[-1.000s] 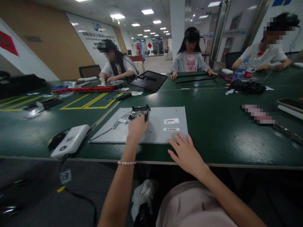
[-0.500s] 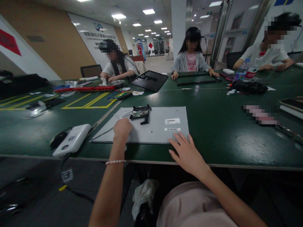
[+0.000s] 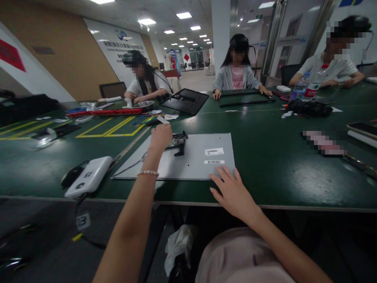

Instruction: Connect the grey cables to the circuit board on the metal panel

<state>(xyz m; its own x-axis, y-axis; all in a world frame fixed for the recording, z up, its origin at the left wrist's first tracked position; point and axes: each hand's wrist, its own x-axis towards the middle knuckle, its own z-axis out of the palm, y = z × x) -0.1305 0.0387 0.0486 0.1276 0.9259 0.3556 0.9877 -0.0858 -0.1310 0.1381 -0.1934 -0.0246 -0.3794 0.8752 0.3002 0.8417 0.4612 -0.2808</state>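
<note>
A flat grey panel (image 3: pixel 176 167) with white labels lies on the green table before me. On its upper part rests a small black-framed circuit board assembly (image 3: pixel 180 146), partly covered by my left hand (image 3: pixel 161 137). That hand is closed, raised at the assembly's left side, and a thin pale strip (image 3: pixel 163 120) sticks out just beyond its fingers. A thin grey cable (image 3: pixel 132 165) runs over the panel's left side. My right hand (image 3: pixel 231 188) lies open with fingers spread, its fingertips on the panel's lower right corner.
A white power bank (image 3: pixel 90 177) with a cord lies left of the panel. A black laptop-like cover (image 3: pixel 187 100) is at the back, and a person opposite holds a black frame (image 3: pixel 247 104). Bottles (image 3: pixel 312 88), a black bag (image 3: pixel 310 108) and a blurred phone (image 3: pixel 324 143) are rightward.
My left hand has moved up and slightly right, from the cable beside the circuit board to over its left end. The pale strip now shows above it. My right hand has stayed put.
</note>
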